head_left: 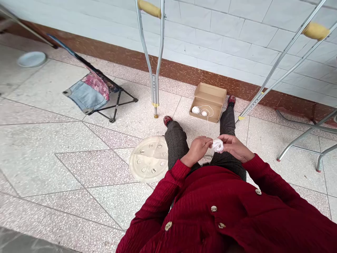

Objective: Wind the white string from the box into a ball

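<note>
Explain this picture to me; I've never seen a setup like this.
There is no machine here, just a person's two bare hands. The single picture comes from a camera worn on the person's head, looking forward and down. The right hand holds a small bundle of white yarn; the left hand is at its edge, though whether it grips a strand is too small to tell. On the floor, an open box holds two white balls, with a thin thread trailing out toward the hands. Around them are two crutches and a low chair.
</note>
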`<act>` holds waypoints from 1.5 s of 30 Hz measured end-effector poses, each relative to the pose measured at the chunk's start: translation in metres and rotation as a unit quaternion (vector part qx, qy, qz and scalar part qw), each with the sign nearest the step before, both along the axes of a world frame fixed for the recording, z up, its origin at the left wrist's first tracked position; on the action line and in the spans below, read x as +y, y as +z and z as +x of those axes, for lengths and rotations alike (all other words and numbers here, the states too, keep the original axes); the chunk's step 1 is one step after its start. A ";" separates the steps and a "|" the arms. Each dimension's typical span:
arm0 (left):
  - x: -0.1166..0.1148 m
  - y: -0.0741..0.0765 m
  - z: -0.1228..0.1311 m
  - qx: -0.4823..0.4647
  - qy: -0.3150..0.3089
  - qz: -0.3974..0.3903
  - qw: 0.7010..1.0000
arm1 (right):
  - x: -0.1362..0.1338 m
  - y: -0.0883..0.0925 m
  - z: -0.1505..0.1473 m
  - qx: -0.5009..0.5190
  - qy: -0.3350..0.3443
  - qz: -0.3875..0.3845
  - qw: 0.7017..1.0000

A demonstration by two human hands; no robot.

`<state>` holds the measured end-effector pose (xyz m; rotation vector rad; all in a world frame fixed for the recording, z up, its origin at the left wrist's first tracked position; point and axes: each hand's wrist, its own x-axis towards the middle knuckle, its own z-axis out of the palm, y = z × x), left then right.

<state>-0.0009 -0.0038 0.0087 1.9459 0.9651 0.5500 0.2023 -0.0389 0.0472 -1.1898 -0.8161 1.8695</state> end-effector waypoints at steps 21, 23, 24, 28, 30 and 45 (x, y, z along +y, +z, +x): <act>0.009 0.003 -0.013 0.022 -0.042 0.041 0.998 | 0.003 -0.015 0.000 0.031 0.060 -0.007 0.998; 0.000 -0.002 -0.007 0.012 -0.029 0.009 0.999 | 0.010 -0.001 0.001 0.058 -0.004 0.012 0.998; -0.005 -0.005 -0.003 0.010 -0.029 -0.005 1.000 | 0.015 0.005 0.002 0.061 -0.032 0.023 0.997; -0.019 -0.009 0.005 0.011 -0.057 -0.034 0.998 | 0.042 0.007 0.011 -0.011 -0.124 0.067 0.990; -0.020 -0.006 0.005 0.024 -0.071 -0.029 0.997 | 0.052 -0.006 0.016 -0.098 -0.162 0.105 0.976; 0.010 0.006 -0.013 -0.006 -0.046 -0.005 0.999 | -0.005 -0.005 -0.002 0.049 0.026 0.011 0.998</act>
